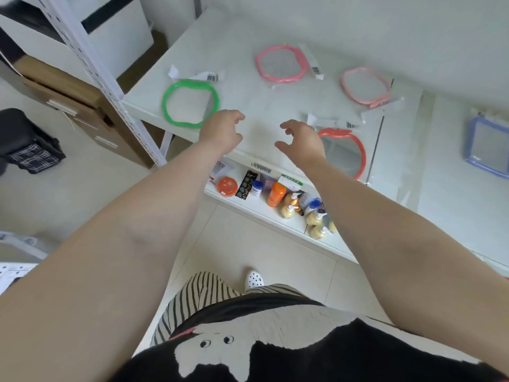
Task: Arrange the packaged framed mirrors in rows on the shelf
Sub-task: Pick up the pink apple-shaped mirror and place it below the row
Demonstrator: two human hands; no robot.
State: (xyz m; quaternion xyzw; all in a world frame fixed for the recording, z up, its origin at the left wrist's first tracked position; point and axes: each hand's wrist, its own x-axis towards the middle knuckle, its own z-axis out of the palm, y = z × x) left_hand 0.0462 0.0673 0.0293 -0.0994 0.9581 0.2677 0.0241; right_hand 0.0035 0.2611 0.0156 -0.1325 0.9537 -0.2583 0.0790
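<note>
Probably a shop: barcoded stock, shelf.

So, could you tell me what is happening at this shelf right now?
A person is laying out packaged framed mirrors on the white shelf. Both hands are empty: the left hand hovers beside the green mirror, the right hand beside the red mirror. Two pink mirrors lie further back, and a blue one sits off to the right.

Both bare arms stretched forward — hands empty

The left hand and right hand hover side by side, apart, fingers loosely curled and thumbs turned toward each other — neither grips anything
</note>
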